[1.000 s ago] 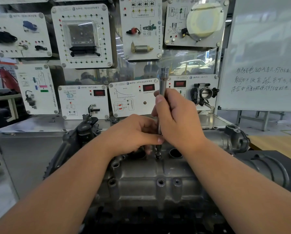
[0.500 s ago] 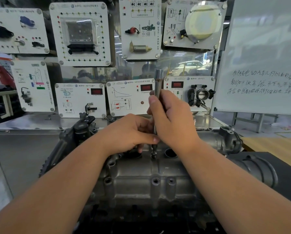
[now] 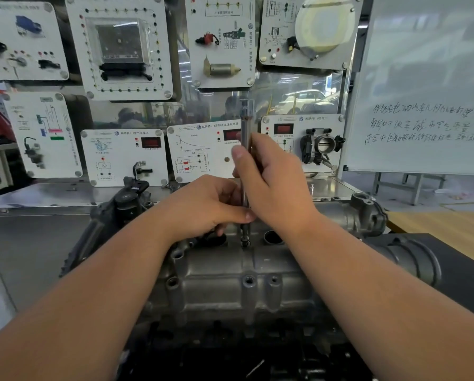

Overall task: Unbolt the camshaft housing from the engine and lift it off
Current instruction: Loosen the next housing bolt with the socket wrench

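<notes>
The grey cast camshaft housing (image 3: 230,287) lies across the top of the engine, with several bolt holes along its near side. A long slim steel socket extension (image 3: 246,125) stands upright on a bolt (image 3: 245,243) at the housing's far edge. My right hand (image 3: 274,185) grips the shaft of the tool, thumb up along it. My left hand (image 3: 208,204) pinches the lower part of the shaft just above the bolt. The tool's tip and the bolt head are partly hidden by my fingers.
Behind the engine a metal shelf (image 3: 38,193) carries a wall of white training panels (image 3: 126,48) with sensors and a throttle body (image 3: 323,145). A whiteboard (image 3: 428,86) stands at the right. A black intake duct (image 3: 417,259) flanks the housing on the right, above a wooden floor (image 3: 450,229).
Both hands stay on the upright tool over the same bolt. My right hand's grip has shifted slightly on the shaft, and the view has drifted a little.
</notes>
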`<state>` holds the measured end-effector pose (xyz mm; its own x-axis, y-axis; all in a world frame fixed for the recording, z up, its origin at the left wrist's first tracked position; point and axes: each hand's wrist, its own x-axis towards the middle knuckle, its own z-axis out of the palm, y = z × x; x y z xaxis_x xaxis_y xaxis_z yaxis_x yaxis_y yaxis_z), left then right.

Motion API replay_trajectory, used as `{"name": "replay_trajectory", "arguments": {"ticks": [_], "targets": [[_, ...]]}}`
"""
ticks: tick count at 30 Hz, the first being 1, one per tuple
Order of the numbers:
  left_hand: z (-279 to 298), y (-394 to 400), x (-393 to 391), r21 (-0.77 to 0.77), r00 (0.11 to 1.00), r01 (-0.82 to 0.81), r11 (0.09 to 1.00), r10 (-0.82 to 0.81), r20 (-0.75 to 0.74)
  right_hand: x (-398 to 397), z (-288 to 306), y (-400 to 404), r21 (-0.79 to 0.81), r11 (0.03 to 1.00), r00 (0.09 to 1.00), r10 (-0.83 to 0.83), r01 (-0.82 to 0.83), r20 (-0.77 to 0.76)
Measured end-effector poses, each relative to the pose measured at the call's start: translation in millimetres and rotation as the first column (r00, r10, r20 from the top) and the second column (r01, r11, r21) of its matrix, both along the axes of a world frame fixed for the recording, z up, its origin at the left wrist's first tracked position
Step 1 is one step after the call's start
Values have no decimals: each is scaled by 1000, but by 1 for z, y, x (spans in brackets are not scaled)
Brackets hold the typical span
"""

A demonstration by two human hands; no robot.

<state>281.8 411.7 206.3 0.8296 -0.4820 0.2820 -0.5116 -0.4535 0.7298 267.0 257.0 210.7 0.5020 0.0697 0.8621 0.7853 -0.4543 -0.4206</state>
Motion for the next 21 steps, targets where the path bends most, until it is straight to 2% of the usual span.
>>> {"name": "replay_trajectory", "arguments": {"ticks": [3, 10, 16, 21], "targets": [[0, 0, 1, 24, 1000, -19, 1000, 19, 14, -1, 0, 1, 34, 999, 1000, -2, 2, 7], [1, 0, 0, 27, 1000, 23, 999, -24, 19, 0, 0, 0, 4, 1000, 1000, 8, -8, -4], [0, 1, 0, 20, 999, -28, 999, 28, 20, 0, 0, 1, 40, 999, 1000, -3, 2, 21], [0, -1, 0, 10, 1000, -13, 1000, 13, 2, 0, 1, 1, 1, 1000, 999, -29, 29, 17]]}}
